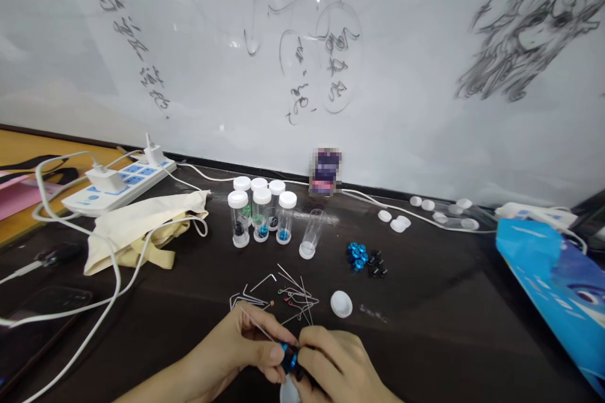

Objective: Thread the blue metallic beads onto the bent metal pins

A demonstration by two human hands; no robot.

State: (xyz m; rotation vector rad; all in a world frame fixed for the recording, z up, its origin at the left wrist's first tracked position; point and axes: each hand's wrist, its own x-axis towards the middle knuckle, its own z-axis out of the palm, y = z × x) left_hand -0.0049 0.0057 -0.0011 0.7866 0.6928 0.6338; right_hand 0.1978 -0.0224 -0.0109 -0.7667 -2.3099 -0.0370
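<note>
Low in the middle, my left hand pinches a small blue and black part, and a thin metal rod slants across its fingers. The fingers of my right hand are closed on the other side of the same part, partly hiding it. Just beneath lies a white cap, half covered by my hands. Beyond the fingers are loose thin metal pins and bent hex keys. Another white cap lies to the right, with blue metal pieces and black screws behind it.
Several capped clear tubes stand at the back beside an uncapped, tilted-looking tube. White caps lie farther right. Left are a cloth bag, power strip and cables. A blue packet sits at right; a whiteboard rises behind.
</note>
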